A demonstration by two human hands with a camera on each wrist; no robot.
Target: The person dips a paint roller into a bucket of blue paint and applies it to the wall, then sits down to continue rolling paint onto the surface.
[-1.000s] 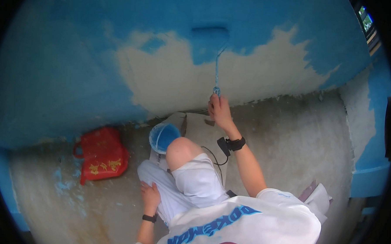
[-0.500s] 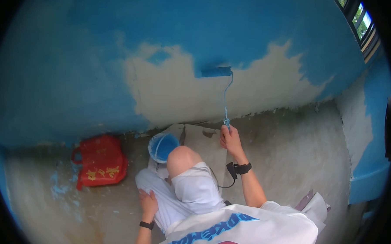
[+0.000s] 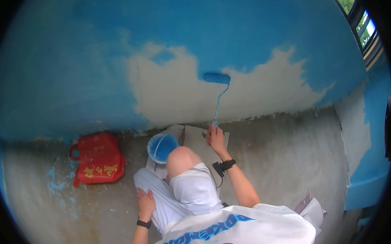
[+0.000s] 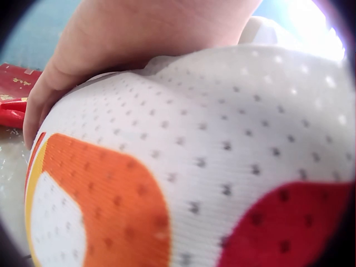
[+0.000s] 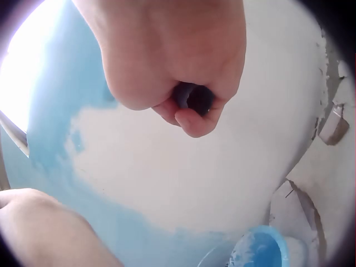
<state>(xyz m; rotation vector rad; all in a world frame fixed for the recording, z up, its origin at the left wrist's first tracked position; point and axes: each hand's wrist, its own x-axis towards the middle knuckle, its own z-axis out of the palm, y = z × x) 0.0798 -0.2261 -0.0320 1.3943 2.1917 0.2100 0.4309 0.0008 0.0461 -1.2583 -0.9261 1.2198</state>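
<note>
At centre, our right hand is gripping a paint roller (likely light, surest by its handle). Lower left, our left hand is resting, fingers extended.

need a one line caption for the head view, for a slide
Right hand rolls blue paint onto a pale wall, with a paint bucket beside the knee

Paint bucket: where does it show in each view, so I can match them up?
Head: the bucket, left of centre, beside the bare knee.
Left wrist: not in it.
Right wrist: bottom edge, right of centre, cut off.
Shared landmark: blue wall, top left in the left wrist view.
</note>
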